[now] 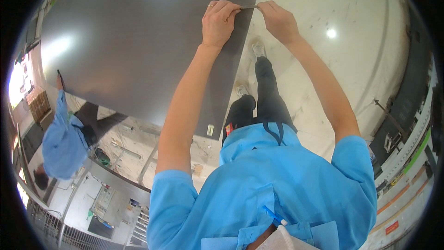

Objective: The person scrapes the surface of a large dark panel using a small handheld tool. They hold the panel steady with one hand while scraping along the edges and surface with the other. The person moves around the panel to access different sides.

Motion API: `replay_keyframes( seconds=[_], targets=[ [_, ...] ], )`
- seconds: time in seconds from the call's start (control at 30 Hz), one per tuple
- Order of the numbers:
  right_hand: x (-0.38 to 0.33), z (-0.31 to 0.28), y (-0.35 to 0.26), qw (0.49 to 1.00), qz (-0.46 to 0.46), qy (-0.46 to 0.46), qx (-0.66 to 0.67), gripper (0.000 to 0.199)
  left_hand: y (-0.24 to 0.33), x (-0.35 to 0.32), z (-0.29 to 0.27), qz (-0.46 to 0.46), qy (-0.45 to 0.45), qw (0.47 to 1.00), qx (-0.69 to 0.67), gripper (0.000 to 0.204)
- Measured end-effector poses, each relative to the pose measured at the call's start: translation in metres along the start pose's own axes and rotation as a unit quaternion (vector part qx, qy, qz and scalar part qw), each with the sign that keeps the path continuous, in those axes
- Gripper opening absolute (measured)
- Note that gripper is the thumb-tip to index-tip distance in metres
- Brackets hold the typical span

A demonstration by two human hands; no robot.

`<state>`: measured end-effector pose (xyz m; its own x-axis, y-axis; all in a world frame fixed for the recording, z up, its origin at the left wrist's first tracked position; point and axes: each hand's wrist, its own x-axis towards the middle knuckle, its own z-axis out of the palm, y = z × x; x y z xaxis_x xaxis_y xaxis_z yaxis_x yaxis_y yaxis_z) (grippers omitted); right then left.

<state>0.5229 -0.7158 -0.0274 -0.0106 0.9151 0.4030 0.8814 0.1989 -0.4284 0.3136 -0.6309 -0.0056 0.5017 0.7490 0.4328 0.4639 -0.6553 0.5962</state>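
Held level between my two hands is a thin, flat metal-looking strip (248, 7), too small to tell its exact kind. The fingers of my left hand (219, 24) are closed round one end, above the dark panel (138, 41). At the other end my right hand (280, 22) pinches the strip just past the panel's right edge, over the pale floor. The strip crosses that edge; whether it touches the panel I cannot tell. A small pale label (210, 130) is on the panel's near right corner.
A co-worker in a blue shirt (64, 146) stands at the panel's left side, one arm on it with a dark tool (61, 78). Metal rails (148, 164) lie behind the near edge. Dark machinery (402, 106) runs along the right.
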Motion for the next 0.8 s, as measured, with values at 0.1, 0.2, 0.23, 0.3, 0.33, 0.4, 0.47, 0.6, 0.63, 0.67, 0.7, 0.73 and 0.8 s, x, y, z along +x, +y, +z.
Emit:
replay_keyframes(
  seconds=[0.1,0.2,0.23,0.3,0.33,0.4,0.47,0.6,0.63,0.67,0.7,0.73,0.8],
  targets=[
    [-0.043,0.003,-0.045,1.000,-0.016,-0.002,0.011,0.024,0.009,-0.057,-0.023,-0.009,-0.006,1.000,0.003,0.008],
    [-0.082,0.006,-0.087,0.999,-0.028,-0.001,0.023,0.026,0.023,-0.115,-0.047,-0.020,-0.009,1.000,0.005,0.008],
    [-0.093,0.006,-0.098,0.999,-0.029,-0.003,0.030,0.026,0.027,-0.131,-0.054,-0.026,-0.011,1.000,0.005,0.008],
    [-0.118,0.006,-0.124,0.998,-0.045,-0.015,0.041,0.025,0.037,-0.167,-0.072,-0.038,-0.021,0.999,0.007,0.009],
    [-0.132,0.005,-0.139,0.997,-0.052,-0.020,0.046,0.025,0.043,-0.187,-0.084,-0.041,-0.029,0.999,0.010,0.009],
    [-0.156,0.004,-0.165,0.996,-0.048,-0.043,0.059,0.025,0.052,-0.217,-0.101,-0.048,-0.041,0.998,0.015,0.010],
    [-0.178,0.002,-0.190,0.994,-0.049,-0.056,0.077,0.025,0.061,-0.246,-0.116,-0.059,-0.051,0.997,0.019,0.011],
    [-0.217,0.001,-0.234,0.989,-0.063,-0.083,0.104,0.025,0.075,-0.301,-0.145,-0.061,-0.067,0.996,0.017,0.017],
    [-0.227,0.000,-0.243,0.987,-0.069,-0.090,0.112,0.025,0.077,-0.313,-0.153,-0.055,-0.075,0.995,0.022,0.019],
    [-0.236,-0.001,-0.253,0.985,-0.076,-0.096,0.120,0.025,0.080,-0.325,-0.162,-0.043,-0.078,0.996,0.024,0.021],
    [-0.247,0.000,-0.262,0.983,-0.080,-0.103,0.131,0.027,0.083,-0.339,-0.169,-0.047,-0.092,0.994,0.033,0.023],
    [-0.259,0.000,-0.272,0.980,-0.081,-0.119,0.135,0.027,0.086,-0.353,-0.177,-0.045,-0.102,0.993,0.040,0.025],
    [-0.282,-0.003,-0.291,0.974,-0.081,-0.154,0.144,0.027,0.094,-0.381,-0.193,-0.044,-0.122,0.990,0.062,0.026]
  ],
)
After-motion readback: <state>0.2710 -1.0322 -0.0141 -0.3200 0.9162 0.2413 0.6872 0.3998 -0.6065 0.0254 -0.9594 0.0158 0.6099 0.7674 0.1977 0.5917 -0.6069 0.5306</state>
